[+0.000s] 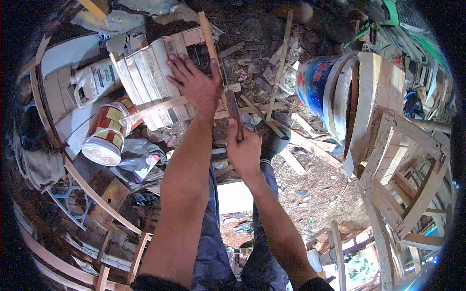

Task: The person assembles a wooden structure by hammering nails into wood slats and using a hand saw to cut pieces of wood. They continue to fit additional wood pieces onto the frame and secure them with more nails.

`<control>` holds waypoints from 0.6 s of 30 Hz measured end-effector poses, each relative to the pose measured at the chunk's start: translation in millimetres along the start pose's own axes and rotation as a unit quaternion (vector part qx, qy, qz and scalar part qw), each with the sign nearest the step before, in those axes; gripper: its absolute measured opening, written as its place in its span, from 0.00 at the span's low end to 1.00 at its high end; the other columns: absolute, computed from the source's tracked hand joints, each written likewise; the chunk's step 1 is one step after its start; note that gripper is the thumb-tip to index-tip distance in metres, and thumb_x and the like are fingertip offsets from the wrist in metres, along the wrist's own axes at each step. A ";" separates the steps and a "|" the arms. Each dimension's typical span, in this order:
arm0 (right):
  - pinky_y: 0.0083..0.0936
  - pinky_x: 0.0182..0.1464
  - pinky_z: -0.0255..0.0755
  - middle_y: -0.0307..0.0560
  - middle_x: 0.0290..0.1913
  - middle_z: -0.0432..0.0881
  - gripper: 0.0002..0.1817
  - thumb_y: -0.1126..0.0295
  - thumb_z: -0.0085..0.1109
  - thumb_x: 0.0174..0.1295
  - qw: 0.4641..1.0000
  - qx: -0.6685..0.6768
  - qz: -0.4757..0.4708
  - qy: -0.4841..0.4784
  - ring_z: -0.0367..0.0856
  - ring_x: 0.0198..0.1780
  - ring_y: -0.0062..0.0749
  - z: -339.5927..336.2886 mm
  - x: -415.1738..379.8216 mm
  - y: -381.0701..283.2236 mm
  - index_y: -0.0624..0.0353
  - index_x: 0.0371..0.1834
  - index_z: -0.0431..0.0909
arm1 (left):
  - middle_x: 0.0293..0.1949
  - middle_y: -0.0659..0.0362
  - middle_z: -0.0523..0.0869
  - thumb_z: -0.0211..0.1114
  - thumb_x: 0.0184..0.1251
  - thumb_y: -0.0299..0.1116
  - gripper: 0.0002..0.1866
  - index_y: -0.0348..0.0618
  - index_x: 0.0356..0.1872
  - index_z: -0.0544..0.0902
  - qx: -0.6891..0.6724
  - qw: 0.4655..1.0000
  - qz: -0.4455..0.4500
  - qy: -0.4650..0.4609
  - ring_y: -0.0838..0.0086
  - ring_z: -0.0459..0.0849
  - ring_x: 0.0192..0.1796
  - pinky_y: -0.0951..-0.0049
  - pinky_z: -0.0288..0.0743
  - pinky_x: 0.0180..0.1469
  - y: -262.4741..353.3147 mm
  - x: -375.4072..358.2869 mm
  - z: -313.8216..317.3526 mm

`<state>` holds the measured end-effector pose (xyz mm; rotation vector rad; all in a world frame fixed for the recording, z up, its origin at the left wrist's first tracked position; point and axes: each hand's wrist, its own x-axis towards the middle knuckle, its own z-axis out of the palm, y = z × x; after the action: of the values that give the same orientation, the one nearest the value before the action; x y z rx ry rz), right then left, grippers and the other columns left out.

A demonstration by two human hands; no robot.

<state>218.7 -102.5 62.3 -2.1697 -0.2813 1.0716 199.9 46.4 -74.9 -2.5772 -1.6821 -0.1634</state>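
My left hand (pixel 196 85) lies flat with fingers spread, pressing on the edge of a slatted wooden piece (pixel 153 68) made of several pale boards nailed side by side. My right hand (pixel 244 151) is closed around the brown handle of a handsaw (pixel 233 107). Its narrow blade is seen nearly edge-on and points away from me, just right of my left hand. The blade's far end lies close to an upright wooden strip (pixel 208 36) and a short protruding stick end (pixel 234 88). Where the teeth meet the wood is too small to make out.
A blue bucket (pixel 313 82) lies on its side at right, near a wooden frame (pixel 388 155). At left are a brown-and-white paint bucket (pixel 104 133) and a white jug (pixel 90 87). Wood offcuts (pixel 310 140) and shavings cover the ground around my feet.
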 end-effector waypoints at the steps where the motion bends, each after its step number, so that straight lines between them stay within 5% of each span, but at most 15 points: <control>1: 0.34 0.20 0.61 0.48 0.11 0.69 0.22 0.58 0.49 0.68 0.998 0.039 -0.036 0.036 0.68 0.13 0.36 -1.2 1.3 -4.4 0.66 0.23 0.73 | 0.71 0.41 0.52 0.48 0.64 0.60 0.42 0.29 0.66 0.60 -0.001 1.000 0.003 -0.003 0.51 0.45 0.74 0.42 0.37 0.70 -0.3 -0.1 -0.7; 2: 0.34 0.23 0.65 0.51 0.16 0.74 0.20 0.60 0.47 0.69 0.993 0.019 0.107 -0.039 0.74 0.18 0.36 -17.5 -21.4 -8.5 0.66 0.28 0.76 | 0.71 0.41 0.52 0.48 0.64 0.60 0.42 0.29 0.66 0.60 -0.004 1.000 0.003 0.002 0.51 0.45 0.74 0.42 0.38 0.70 -0.6 -0.4 -1.2; 5: 0.31 0.29 0.71 0.55 0.25 0.80 0.18 0.62 0.44 0.70 0.998 -0.058 0.005 -0.025 0.80 0.26 0.35 -62.8 -78.9 -14.4 0.66 0.36 0.78 | 0.71 0.41 0.53 0.48 0.64 0.60 0.42 0.30 0.66 0.60 -0.011 1.000 0.002 0.005 0.51 0.46 0.74 0.42 0.38 0.70 2.7 -2.7 -2.0; 7: 0.37 0.23 0.73 0.53 0.15 0.76 0.14 0.62 0.52 0.65 0.999 0.037 0.032 -0.003 0.80 0.20 0.45 -68.4 -88.9 -11.6 0.60 0.40 0.81 | 0.71 0.41 0.53 0.48 0.64 0.60 0.42 0.30 0.66 0.60 -0.010 1.000 -0.005 0.004 0.51 0.46 0.74 0.42 0.38 0.70 -0.4 -0.4 -1.4; 9: 0.40 0.23 0.72 0.53 0.14 0.75 0.16 0.59 0.53 0.64 0.993 -0.031 0.097 -0.057 0.79 0.18 0.47 -46.9 -49.1 -10.2 0.62 0.30 0.80 | 0.71 0.41 0.53 0.48 0.63 0.60 0.43 0.29 0.66 0.60 0.000 1.000 0.008 0.016 0.51 0.46 0.74 0.43 0.39 0.70 -0.5 -2.8 2.1; 11: 0.41 0.25 0.72 0.56 0.16 0.76 0.17 0.59 0.53 0.64 0.996 -0.061 0.052 -0.045 0.79 0.21 0.53 -18.7 -14.7 5.0 0.62 0.27 0.78 | 0.70 0.41 0.54 0.49 0.63 0.60 0.42 0.29 0.65 0.61 -0.012 1.000 0.006 0.024 0.51 0.47 0.74 0.42 0.39 0.70 2.8 -1.0 1.6; 13: 0.34 0.20 0.59 0.53 0.11 0.67 0.25 0.56 0.50 0.67 0.999 0.046 0.011 0.006 0.63 0.13 0.36 -17.2 -11.7 0.1 0.68 0.20 0.74 | 0.70 0.41 0.54 0.50 0.63 0.60 0.42 0.29 0.65 0.62 -0.016 0.999 0.002 0.028 0.51 0.47 0.74 0.42 0.39 0.70 -0.9 -0.3 2.3; 15: 0.30 0.19 0.58 0.47 0.13 0.68 0.21 0.57 0.49 0.68 0.997 0.006 -0.050 0.052 0.65 0.15 0.28 -47.5 -65.8 5.5 0.65 0.26 0.77 | 0.69 0.42 0.57 0.52 0.62 0.59 0.41 0.29 0.63 0.64 -0.006 0.999 0.011 0.035 0.50 0.50 0.73 0.41 0.41 0.69 -1.5 -3.1 3.5; 16: 0.25 0.19 0.58 0.40 0.12 0.68 0.20 0.58 0.50 0.68 0.990 0.068 0.121 -0.025 0.66 0.16 0.19 -65.9 -98.1 0.6 0.64 0.26 0.78 | 0.69 0.42 0.57 0.52 0.62 0.59 0.41 0.29 0.63 0.64 -0.007 0.999 0.010 0.035 0.50 0.50 0.73 0.41 0.41 0.69 0.2 -3.0 3.1; 17: 0.28 0.21 0.69 0.50 0.13 0.74 0.16 0.62 0.50 0.66 0.986 0.064 0.149 -0.043 0.78 0.16 0.26 -78.2 -109.6 -1.1 0.62 0.40 0.82 | 0.69 0.42 0.57 0.52 0.62 0.59 0.41 0.30 0.63 0.64 -0.017 0.999 0.009 0.037 0.50 0.50 0.73 0.42 0.41 0.69 1.1 -1.6 2.2; 18: 0.26 0.20 0.64 0.44 0.12 0.70 0.20 0.57 0.47 0.68 0.988 0.056 0.136 -0.046 0.72 0.16 0.21 -75.6 -105.3 -1.8 0.63 0.31 0.80 | 0.69 0.43 0.57 0.53 0.62 0.59 0.41 0.30 0.63 0.64 -0.025 0.999 0.008 0.037 0.50 0.49 0.73 0.42 0.41 0.69 -0.2 -2.9 0.5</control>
<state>209.8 -187.2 160.1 -2.1007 0.0354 1.3081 198.6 43.9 -75.7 -2.5852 -1.6532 -0.3002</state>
